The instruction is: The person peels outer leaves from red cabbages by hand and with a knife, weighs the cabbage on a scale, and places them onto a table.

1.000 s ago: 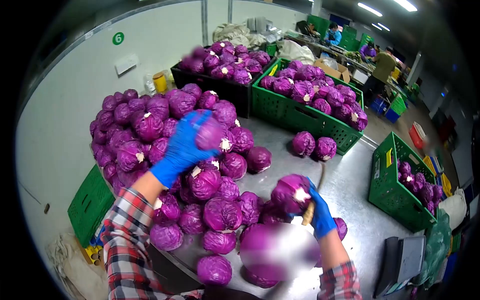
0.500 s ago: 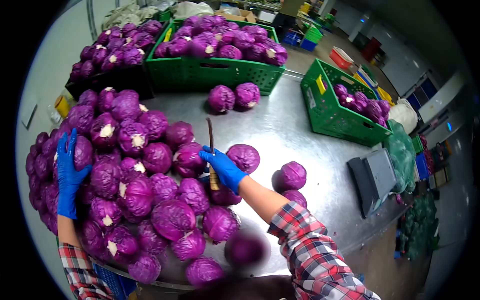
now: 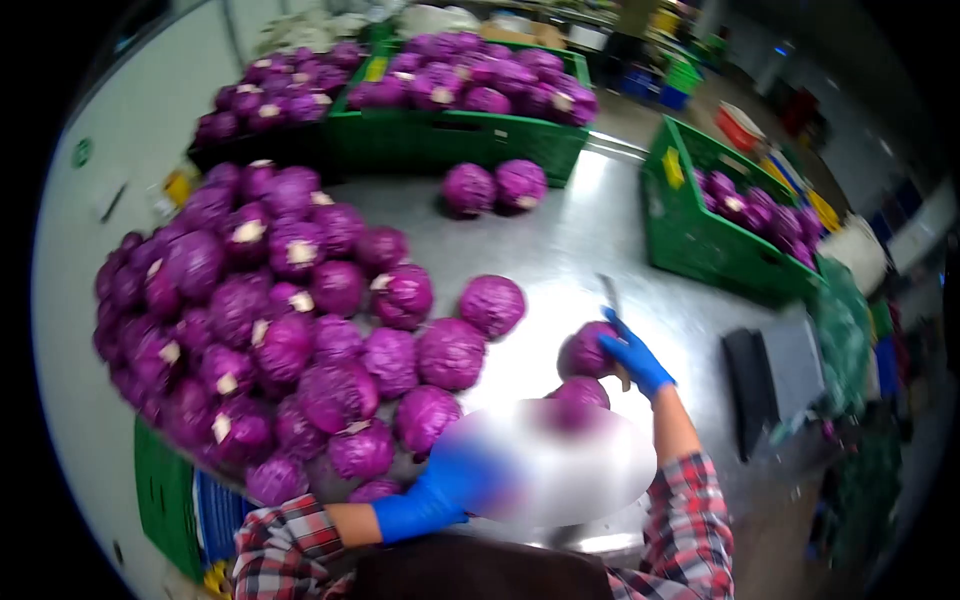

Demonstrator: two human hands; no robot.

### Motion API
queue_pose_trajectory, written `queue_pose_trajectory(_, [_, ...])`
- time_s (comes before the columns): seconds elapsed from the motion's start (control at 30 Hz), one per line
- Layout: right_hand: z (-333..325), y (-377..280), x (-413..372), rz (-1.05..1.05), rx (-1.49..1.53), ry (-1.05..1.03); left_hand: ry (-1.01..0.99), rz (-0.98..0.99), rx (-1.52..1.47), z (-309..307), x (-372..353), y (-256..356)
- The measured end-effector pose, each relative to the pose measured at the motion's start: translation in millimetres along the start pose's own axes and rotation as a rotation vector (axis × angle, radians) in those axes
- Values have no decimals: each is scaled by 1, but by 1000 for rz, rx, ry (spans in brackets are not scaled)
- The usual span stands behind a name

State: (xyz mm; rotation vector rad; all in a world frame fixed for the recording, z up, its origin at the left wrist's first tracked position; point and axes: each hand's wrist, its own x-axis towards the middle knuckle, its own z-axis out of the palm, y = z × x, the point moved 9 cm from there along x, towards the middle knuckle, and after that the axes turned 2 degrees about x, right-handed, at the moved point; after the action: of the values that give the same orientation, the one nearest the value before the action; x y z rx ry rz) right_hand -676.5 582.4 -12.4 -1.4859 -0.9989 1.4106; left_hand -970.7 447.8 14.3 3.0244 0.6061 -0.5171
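My right hand [image 3: 640, 362], in a blue glove, grips a knife [image 3: 609, 292] whose narrow blade points away from me. Its fingers lie against a red cabbage [image 3: 588, 350] on the metal table. Another red cabbage [image 3: 580, 397] sits just nearer to me. My left hand [image 3: 425, 505], also gloved in blue, is low in front of my body, beside the near edge of the cabbage heap [image 3: 300, 340]. A whitish blurred patch covers its fingers, so whatever they touch or hold is hidden.
A green crate [image 3: 460, 140] of red cabbages stands at the back, with a dark crate [image 3: 260, 145] of them to its left. Two cabbages lie before it. Another green crate [image 3: 720, 240] stands at the right, and a grey device [image 3: 790, 365] sits near the table [image 3: 560, 235] edge.
My left hand has left the heap's left side and come right, low before my body. My right hand has moved right with the knife to the separate cabbages. The view has shifted.
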Motion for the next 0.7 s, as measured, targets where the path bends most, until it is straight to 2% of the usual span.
queue_pose_trajectory(0.1, [-23,27,-2,-6,194,42,208,-76,148,16,0,8])
queue_pose_trajectory(0.13, [-36,43,2,-60,206,68,210,-114,160,21,4,7])
queue_pose_trajectory(0.2, [-46,55,-3,-147,350,80,216,-65,156,27,14,13])
queue_pose_trajectory(0.27, [-50,55,-6,-144,471,133,214,-67,173,17,20,11])
queue_pose_trajectory(0.33, [-30,27,-6,-165,505,78,-42,17,271,27,33,20])
queue_pose_trajectory(0.37, [-15,5,-8,-177,539,31,-3,-21,175,48,44,24])
queue_pose_trajectory(0.4, [14,-27,-12,-145,505,-37,2,-22,170,35,41,20])
queue_pose_trajectory(0.43, [41,-54,-7,-194,386,-121,6,101,49,13,33,23])
queue_pose_trajectory(0.47, [73,-71,0,-123,371,-197,11,220,-66,-1,27,27])
queue_pose_trajectory(0.5, [110,-90,6,-100,337,-264,-86,244,-187,8,32,26])
queue_pose_trajectory(0.53, [149,-105,10,-39,319,-315,-79,237,-188,9,32,22])
queue_pose_trajectory(0.6, [220,-115,47,-129,283,-455,-60,188,-379,11,29,7])
queue_pose_trajectory(0.63, [251,-117,63,-165,239,-469,11,158,-417,14,26,1])
queue_pose_trajectory(0.7, [304,-117,85,-129,153,-427,25,152,-416,14,21,1])
